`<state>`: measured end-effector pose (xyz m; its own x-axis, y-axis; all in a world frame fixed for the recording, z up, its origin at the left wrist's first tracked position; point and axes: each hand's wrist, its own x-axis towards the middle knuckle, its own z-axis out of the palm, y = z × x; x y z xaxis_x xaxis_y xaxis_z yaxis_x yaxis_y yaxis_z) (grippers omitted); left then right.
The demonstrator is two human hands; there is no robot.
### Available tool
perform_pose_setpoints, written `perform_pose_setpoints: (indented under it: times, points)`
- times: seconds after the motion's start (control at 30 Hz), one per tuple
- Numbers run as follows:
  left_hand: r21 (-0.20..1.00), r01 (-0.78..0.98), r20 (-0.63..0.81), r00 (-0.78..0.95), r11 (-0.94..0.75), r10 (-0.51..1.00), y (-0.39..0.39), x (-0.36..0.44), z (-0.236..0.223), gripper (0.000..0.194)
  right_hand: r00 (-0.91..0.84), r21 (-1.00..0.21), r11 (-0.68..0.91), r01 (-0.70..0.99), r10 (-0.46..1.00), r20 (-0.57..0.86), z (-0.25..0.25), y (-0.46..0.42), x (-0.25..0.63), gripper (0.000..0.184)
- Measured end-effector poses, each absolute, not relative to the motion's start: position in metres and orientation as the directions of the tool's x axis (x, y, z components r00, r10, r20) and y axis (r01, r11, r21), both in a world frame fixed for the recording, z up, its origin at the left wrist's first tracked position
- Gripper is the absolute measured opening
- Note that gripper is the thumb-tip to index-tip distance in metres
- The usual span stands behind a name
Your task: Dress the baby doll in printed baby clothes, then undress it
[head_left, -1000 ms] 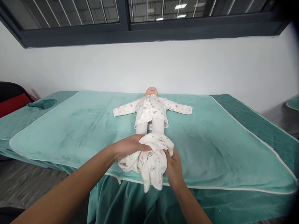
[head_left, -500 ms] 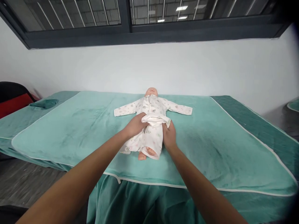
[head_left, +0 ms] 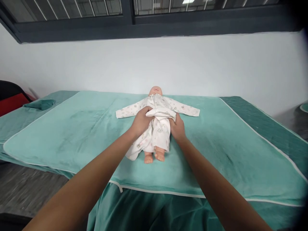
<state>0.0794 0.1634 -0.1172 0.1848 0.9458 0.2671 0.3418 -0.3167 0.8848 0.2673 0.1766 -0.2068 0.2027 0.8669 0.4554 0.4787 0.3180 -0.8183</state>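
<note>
A baby doll (head_left: 156,90) lies on its back, head toward the wall, its bare feet (head_left: 154,155) pointing at me. It wears a white patterned long-sleeved top (head_left: 157,101) with both sleeves spread out sideways. White patterned trousers (head_left: 160,131) cover its legs, and cloth hangs loose beside the leg on the left. My left hand (head_left: 141,121) is closed on the trousers' waistband at the left of the doll's waist. At the other side, my right hand (head_left: 177,126) pinches the same waistband. The white waistband edge stretches between both hands over the belly.
Under the doll is a light green mat (head_left: 79,128) with white piping, spread on a darker green bed cover (head_left: 255,118). A white wall (head_left: 154,64) and dark window frame (head_left: 134,29) rise behind. A red and black object (head_left: 12,101) stands at far left.
Both hands have pulled the waistband up toward the doll's chest. The trouser legs have risen, so both feet now show below the hems. The view has tilted slightly down.
</note>
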Motion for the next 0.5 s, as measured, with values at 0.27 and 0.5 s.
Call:
perform_pose_setpoints:
  times: [0.27, 0.5]
  points:
    - [0.997, -0.033, -0.05, 0.335, 0.065, 0.941, 0.147, 0.049, -0.129, 0.026, -0.506, -0.781, 0.533, 0.325, 0.796, 0.333, -0.135, 0.173, 0.253, 0.028]
    - [0.997, -0.007, 0.075, 0.11, -0.075, 0.991, 0.168, 0.062, -0.14, 0.016, -0.594, -0.949, 0.242, 0.203, 0.801, 0.077, -0.13, 0.2, 0.226, 0.036]
